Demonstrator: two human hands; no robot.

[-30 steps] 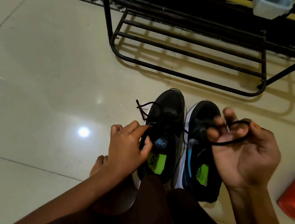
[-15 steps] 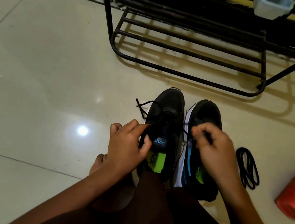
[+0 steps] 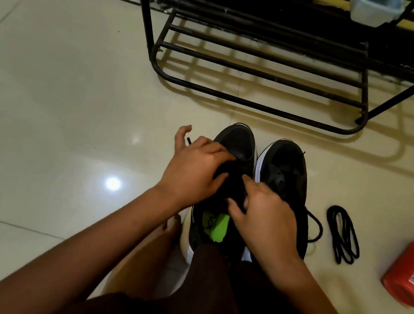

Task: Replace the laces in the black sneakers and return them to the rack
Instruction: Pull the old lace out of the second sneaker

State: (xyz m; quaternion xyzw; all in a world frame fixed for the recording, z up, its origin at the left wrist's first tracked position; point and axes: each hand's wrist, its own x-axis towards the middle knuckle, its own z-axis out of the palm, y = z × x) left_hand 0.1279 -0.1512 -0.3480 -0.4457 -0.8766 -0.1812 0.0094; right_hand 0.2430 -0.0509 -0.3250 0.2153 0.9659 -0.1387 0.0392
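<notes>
Left hand (image 3: pixel 192 171) is pinching the left sneaker's (image 3: pixel 238 140) lace (image 3: pixel 189 140). Right hand (image 3: pixel 267 216) is curling there, and I cannot tell its grip. Right sneaker (image 3: pixel 286 170) is seemingly lying unlaced, with the coiled lace (image 3: pixel 342 234) and rack (image 3: pixel 237 101) waiting.

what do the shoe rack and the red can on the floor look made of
Shoe rack: likely metal tubing, painted black, judging by its thin bent round bars. Red can: glossy printed metal or plastic; the look leaves it open.
</notes>
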